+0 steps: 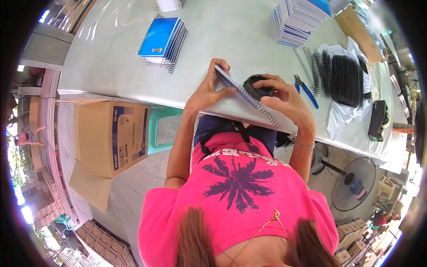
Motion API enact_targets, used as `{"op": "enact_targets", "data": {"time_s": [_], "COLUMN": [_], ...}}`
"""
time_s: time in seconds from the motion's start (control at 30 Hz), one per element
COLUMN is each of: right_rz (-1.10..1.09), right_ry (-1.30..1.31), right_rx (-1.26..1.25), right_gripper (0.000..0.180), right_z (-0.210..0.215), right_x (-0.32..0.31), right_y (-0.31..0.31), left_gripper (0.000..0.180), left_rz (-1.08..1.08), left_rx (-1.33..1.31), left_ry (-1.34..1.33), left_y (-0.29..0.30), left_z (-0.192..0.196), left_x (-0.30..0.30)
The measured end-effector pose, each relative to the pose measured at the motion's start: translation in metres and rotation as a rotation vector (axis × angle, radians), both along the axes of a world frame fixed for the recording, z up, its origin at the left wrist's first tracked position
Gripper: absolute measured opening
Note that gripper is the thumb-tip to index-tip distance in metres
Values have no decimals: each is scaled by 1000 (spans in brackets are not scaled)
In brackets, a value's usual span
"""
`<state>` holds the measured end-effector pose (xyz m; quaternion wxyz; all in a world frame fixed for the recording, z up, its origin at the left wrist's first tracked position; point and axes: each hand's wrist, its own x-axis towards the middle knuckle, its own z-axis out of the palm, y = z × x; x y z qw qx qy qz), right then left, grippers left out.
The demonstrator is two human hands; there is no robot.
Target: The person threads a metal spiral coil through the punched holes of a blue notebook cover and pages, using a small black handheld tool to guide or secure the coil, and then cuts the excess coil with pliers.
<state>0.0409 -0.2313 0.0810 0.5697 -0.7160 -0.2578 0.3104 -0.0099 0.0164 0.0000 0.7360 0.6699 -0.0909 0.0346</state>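
Observation:
Near the table's front edge, my left hand [208, 92] grips a thin notebook [228, 79] by its far end, thumb on the near side, standing it on edge and tilted. A wire-like spiral coil [269, 117] runs along the notebook's edge and sticks out past its near end toward me. My right hand [288, 101] has its fingers curled over a rounded black object [255, 91], which sits against the coil side of the notebook. What kind of object it is does not show clearly. Blue cutting pliers [307, 92] lie to the right of my right hand.
Spiral-bound blue notebooks [161, 37] are stacked at the far left, unbound books [291, 24] at the far right. Black coils [347, 80] lie on crumpled paper, with a tape dispenser [378, 120] beyond. A cardboard box [94, 133], green stool [154, 130] and fan [353, 183] stand below.

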Motion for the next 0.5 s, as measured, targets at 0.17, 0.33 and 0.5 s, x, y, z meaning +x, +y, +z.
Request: {"op": "enact_targets", "data": {"time_s": [0.17, 0.33, 0.5], "right_rz": [-64, -94, -67], "right_ry": [-91, -203, 440], "right_rx": [9, -153, 432], "right_gripper": [38, 40, 44], "right_z": [-1, -13, -24], "right_x": [-6, -2, 0], "right_y": [3, 12, -7], "left_gripper": [62, 62, 60], "left_rz": [-10, -35, -25], "left_rx": [8, -32, -14], "left_ry": [22, 17, 13], "left_y": [-2, 2, 0], "left_z": [-1, -7, -6], "left_x": [-2, -2, -1]}}
